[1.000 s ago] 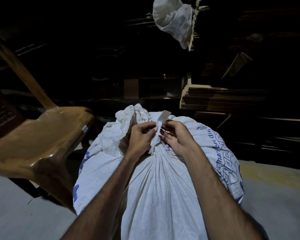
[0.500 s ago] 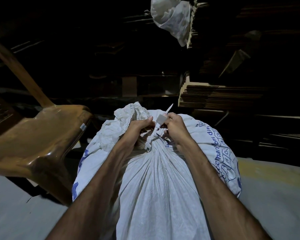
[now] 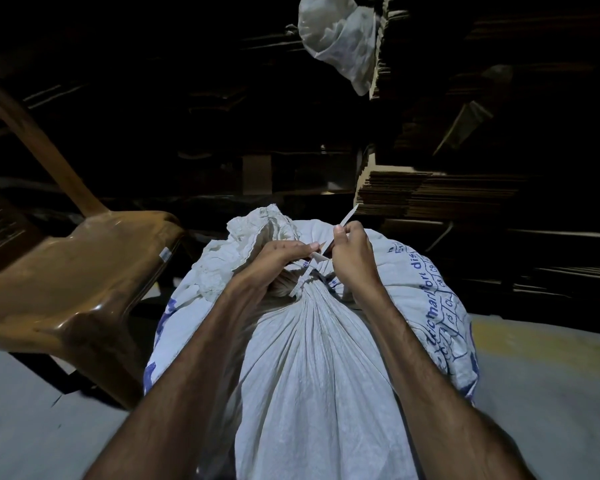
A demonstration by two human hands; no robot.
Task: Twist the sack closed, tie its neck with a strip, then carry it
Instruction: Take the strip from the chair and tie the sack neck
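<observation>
A full white woven sack (image 3: 312, 368) with blue print stands in front of me, its neck gathered into pleats. A thin white strip (image 3: 303, 287) runs around the neck. My left hand (image 3: 278, 259) pinches one end of the strip just left of the neck. My right hand (image 3: 352, 258) grips the other end, whose tip sticks up past the thumb. The two ends cross between my hands. The loose ruffled mouth of the sack (image 3: 257, 226) flops away behind my left hand.
A brown plastic chair (image 3: 73, 282) stands close on the left, nearly touching the sack. Stacks of flattened cardboard (image 3: 430, 195) rise behind and to the right. A white bag (image 3: 340, 39) hangs above. The grey floor (image 3: 541, 393) shows on both sides.
Both hands have shifted slightly away from me along the neck. The strip end in my right hand has turned from flat-on to edge-on and now points up to the right.
</observation>
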